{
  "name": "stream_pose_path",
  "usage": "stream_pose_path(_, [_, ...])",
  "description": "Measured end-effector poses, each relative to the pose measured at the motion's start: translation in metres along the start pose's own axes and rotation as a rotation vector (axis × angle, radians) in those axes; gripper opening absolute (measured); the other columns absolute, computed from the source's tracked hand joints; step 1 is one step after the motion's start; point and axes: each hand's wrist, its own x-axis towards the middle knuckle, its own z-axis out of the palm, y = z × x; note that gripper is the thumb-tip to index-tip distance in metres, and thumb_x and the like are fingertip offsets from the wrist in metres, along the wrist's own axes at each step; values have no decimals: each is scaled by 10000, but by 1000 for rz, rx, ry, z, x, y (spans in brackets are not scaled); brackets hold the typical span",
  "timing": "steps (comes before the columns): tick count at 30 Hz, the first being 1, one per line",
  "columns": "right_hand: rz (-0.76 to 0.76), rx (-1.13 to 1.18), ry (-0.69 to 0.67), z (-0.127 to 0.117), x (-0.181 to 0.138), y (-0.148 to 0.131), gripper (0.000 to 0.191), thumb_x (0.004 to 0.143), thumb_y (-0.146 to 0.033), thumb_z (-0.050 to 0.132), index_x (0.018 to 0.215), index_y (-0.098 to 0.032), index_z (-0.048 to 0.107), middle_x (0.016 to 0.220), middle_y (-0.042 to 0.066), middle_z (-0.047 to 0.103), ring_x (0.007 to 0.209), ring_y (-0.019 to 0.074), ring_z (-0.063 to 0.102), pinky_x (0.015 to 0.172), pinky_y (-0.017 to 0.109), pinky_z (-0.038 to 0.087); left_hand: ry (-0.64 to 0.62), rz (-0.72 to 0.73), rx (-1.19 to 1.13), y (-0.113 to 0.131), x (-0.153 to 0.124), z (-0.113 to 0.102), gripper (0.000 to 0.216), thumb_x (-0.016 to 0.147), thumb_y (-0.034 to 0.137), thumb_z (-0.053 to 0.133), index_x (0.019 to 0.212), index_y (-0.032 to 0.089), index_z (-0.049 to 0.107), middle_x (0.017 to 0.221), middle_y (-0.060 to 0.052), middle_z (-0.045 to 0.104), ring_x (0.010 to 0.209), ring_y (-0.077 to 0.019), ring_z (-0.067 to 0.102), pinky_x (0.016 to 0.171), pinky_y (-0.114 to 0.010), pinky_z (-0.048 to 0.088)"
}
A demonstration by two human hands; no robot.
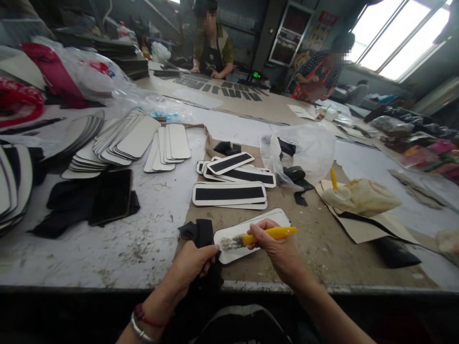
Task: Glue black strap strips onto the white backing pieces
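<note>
A yellow-handled brush (pixel 276 232) is gripped in the right hand (pixel 268 239), its fingers closed around the handle. The bristles, coated with whitish paste, are laid on the left part of a white board (pixel 267 222), which lies aslant near the table's front edge. A black strip (pixel 204 231) is pinched in the left hand (pixel 196 259), thumb and fingers closed, just beside the board's left end.

Behind the board, a pile of boards (pixel 229 203) is seen, black bands set along the upper faces. Plain boards (pixel 139 136) are fanned out to the left, with a phone (pixel 111 196) laid on black cloth (pixel 68 198) in front of them.

Faint dark print is borne by a clear bag (pixel 315 148), too blurred to be read. Red and blue print is shown on a crumpled bag (pixel 96 76) at far left, likewise unreadable. Across the table, a white emblem with lettering is carried on a co-worker's black apron (pixel 211 59); the words cannot be made out. Beyond, green characters are lit on a small display (pixel 256 75), and a red-headed poster (pixel 322 28) is hung on the wall, its text too small to read.
</note>
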Motion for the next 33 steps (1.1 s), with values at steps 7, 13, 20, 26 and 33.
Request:
stream_pose_path(7, [-36,-153,32,-1,0,-2,326,787,-464,621,711,-154,554,651,15,621,599,133,585,613,243,452,-1,11,2,5,-3,0,286,563,407,583,452,153,509,361,23,413,351,-79,343,381,-211,237])
stream_pose_path(13, [-18,-142,3,-1,0,2,313,793,-459,613,715,-163,547,628,8,620,589,144,591,613,257,459,21,-7,37,1,0,1,306,558,420,582,424,153,515,346,5,424,340,-93,361,382,-222,251])
stream_pose_path(20, [-133,-401,206,-61,10,7,310,795,-455,595,661,-180,552,606,-6,577,588,139,545,594,248,408,70,-26,62,-2,3,3,337,556,455,576,409,159,508,338,2,421,336,-94,354,388,-223,231])
stream_pose_path(26, [-218,-576,338,-107,18,9,324,800,-475,581,651,-188,557,618,-7,555,599,146,525,597,263,391,77,4,52,-10,7,3,390,583,507,610,427,167,500,325,6,414,332,-99,335,392,-230,228])
stream_pose_path(33, [-283,-648,411,-138,13,-3,317,817,-466,563,659,-192,558,625,-5,553,606,145,518,595,269,392,90,-23,69,-1,1,7,411,556,541,637,424,178,499,332,12,411,334,-100,318,390,-232,231])
